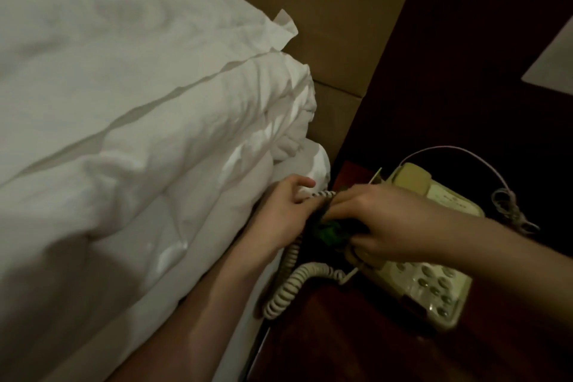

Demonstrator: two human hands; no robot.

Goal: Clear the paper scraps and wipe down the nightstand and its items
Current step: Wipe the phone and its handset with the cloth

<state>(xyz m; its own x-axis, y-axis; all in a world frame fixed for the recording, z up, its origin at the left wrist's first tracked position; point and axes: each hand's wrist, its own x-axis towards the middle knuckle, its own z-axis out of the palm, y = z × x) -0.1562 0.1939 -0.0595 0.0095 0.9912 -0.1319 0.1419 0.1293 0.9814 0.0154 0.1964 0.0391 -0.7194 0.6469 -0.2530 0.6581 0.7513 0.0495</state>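
Observation:
A cream corded telephone (434, 282) sits on the dark wooden nightstand (341, 344). Its coiled cord (291, 282) loops off the nightstand's left edge. My left hand (288, 208) pinches a stretch of the coiled cord by the bed's edge. My right hand (381, 223) grips a dark cloth with a green patch (331, 229) and presses it around the cord, just left of the phone. The handset lies under my right hand and is mostly hidden.
White bedding (139, 133) fills the left side, tight against the nightstand. A tan padded headboard (325, 25) rises behind. A thin pale cable (483, 164) arcs behind the phone to a tangle at the right. A pale sheet (555, 62) lies at far right.

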